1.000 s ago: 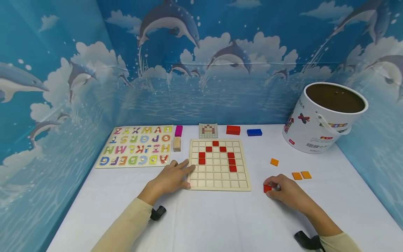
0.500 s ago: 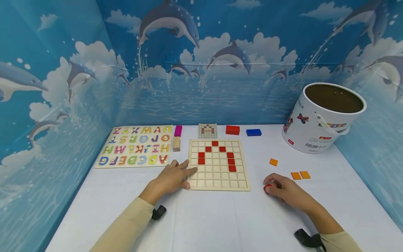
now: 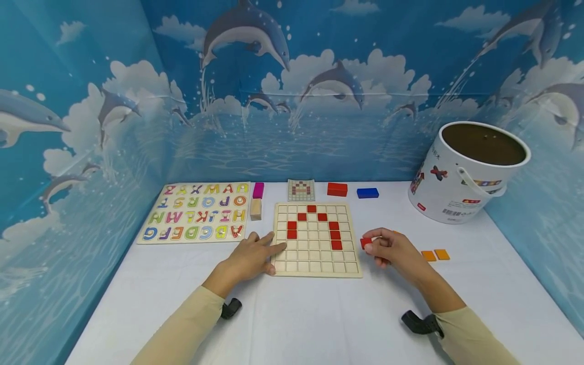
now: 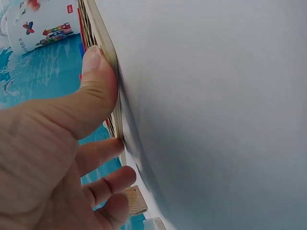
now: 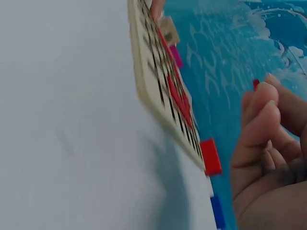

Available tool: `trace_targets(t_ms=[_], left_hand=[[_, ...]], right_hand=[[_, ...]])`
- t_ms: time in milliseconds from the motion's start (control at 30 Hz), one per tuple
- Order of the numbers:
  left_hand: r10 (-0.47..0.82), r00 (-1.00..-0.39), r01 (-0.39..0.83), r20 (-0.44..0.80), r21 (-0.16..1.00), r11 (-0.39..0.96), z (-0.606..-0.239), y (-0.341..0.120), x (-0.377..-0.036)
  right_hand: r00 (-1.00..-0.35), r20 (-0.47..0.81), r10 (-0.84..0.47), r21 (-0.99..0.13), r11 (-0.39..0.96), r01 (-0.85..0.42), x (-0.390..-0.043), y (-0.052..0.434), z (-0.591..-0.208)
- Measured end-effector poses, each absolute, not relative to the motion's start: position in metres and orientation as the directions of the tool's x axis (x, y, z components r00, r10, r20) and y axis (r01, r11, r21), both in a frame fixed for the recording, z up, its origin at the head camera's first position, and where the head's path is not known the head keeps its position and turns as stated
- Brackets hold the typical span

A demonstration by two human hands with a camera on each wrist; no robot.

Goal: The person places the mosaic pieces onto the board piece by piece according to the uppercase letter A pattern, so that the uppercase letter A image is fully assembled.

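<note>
The right hand (image 3: 394, 251) is pinching a small red tile (image 3: 366, 243) in its fingertips, holding it just off the grid board (image 3: 317, 263) at the board's 3 o'clock edge. The left hand (image 3: 248, 258) is resting at the board's 9 o'clock side, its grip loose: fingers lying fairly straight across the frame, thumb pressing the edge. Two orange tiles (image 3: 435, 255) are lying on the counter (image 3: 319, 324) at 3 o'clock of the right hand, apparently flat.
</note>
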State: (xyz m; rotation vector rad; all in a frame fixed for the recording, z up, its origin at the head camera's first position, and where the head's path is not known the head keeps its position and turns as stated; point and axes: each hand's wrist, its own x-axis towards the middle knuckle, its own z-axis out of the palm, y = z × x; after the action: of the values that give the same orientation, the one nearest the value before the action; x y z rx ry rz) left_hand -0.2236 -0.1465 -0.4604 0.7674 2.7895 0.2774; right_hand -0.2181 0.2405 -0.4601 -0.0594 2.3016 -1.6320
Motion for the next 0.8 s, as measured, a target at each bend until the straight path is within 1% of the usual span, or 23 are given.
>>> trace_targets(t_ms=[100, 167, 433, 533, 633, 700, 800], left_hand=[[0.515, -0.839, 0.472, -0.176, 0.237, 0.849, -0.461, -0.147, -0.224], [0.512, -0.840, 0.469, -0.177, 0.235, 0.851, -0.461, -0.147, -0.225], [0.519, -0.833, 0.478, -0.190, 0.226, 0.849, -0.460, -0.148, -0.225], [0.524, -0.829, 0.482, -0.195, 0.223, 0.847, -0.460, -0.147, -0.225], [0.524, -0.827, 0.486, -0.202, 0.209, 0.848, -0.460, -0.147, -0.225], [0.526, -0.827, 0.491, -0.198, 0.199, 0.848, -0.461, -0.147, -0.225], [0.523, -0.832, 0.492, -0.187, 0.187, 0.850, -0.462, -0.147, -0.226]], right_hand=[[-0.946, -0.216, -0.243, -0.957, 0.246, 0.156, -0.230, 0.219, -0.462], [-0.939, -0.212, -0.269, -0.964, 0.214, 0.157, -0.238, 0.203, -0.464], [-0.903, -0.230, -0.362, -0.963, 0.218, 0.158, -0.261, 0.141, -0.474], [-0.885, -0.251, -0.392, -0.954, 0.256, 0.157, -0.265, 0.120, -0.476], [-0.873, -0.258, -0.414, -0.934, 0.336, 0.117, -0.268, 0.103, -0.476], [-0.876, -0.241, -0.417, -0.913, 0.404, 0.059, -0.269, 0.094, -0.476], [-0.891, -0.185, -0.414, -0.847, 0.528, -0.069, -0.269, 0.083, -0.475]])
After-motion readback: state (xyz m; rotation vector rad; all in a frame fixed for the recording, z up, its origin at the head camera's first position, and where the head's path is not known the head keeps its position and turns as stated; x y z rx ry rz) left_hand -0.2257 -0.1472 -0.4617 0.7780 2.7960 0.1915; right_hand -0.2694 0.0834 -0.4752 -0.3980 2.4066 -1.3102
